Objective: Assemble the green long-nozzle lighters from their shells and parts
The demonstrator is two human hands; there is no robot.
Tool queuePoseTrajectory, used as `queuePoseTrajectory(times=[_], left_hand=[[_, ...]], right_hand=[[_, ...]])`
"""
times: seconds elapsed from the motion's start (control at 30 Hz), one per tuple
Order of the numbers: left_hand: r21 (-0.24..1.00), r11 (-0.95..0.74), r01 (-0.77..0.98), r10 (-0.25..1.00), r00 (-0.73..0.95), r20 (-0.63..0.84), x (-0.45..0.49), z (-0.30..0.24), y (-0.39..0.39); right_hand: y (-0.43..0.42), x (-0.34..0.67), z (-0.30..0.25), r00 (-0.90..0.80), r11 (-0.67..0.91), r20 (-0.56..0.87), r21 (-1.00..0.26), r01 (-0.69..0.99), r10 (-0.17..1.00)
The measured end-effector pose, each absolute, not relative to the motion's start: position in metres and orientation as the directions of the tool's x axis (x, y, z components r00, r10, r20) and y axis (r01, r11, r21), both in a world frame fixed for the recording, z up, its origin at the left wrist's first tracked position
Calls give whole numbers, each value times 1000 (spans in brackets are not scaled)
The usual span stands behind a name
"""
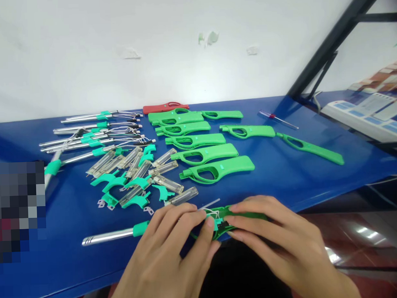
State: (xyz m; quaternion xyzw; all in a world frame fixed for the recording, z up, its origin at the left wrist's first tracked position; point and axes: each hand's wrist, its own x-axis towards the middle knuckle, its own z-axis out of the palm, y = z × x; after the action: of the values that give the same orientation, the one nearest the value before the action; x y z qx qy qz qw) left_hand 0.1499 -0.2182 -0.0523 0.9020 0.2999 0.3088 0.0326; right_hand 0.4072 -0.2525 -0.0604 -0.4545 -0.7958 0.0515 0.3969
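Note:
Near the table's front edge, both my hands grip one green gas lighter whose shell lies open with parts inside. My left hand pinches its front end, fingers bent over a teal piece and white wires. From under that hand a silver metal nozzle tube with a teal collar points left. My right hand holds the rear handle part, fingertips at the shell's rim. A thin clear tube sticks up just behind the shell. My fingers hide much of the inside.
Behind my hands lie clear fuel tanks, teal triggers and small white clips. Several green lighter shells stand in a column, with a red shell at the back. Nozzle tubes lie left; a screwdriver lies right.

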Motion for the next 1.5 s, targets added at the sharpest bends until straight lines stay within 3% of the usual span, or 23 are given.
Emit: queuePoseTrajectory(times=[0.5,0.87,1.1,1.3,1.5], left_hand=[[243,-802,546,593,676,437,137,-60,-223],[208,-786,582,601,639,480,142,-65,-225],[191,-790,583,593,647,478,139,-67,-226],[256,-781,570,605,586,539,144,-68,-227],[279,-779,561,609,575,546,147,-67,-226]], right_hand=[[-251,409,-63,-302,577,568,-397,714,765],[-251,408,-61,-334,577,546,-366,730,769],[-249,405,-58,-369,526,481,-247,814,795],[-235,397,-52,-374,522,423,-322,790,826],[-227,394,-47,-391,584,451,-463,667,803]])
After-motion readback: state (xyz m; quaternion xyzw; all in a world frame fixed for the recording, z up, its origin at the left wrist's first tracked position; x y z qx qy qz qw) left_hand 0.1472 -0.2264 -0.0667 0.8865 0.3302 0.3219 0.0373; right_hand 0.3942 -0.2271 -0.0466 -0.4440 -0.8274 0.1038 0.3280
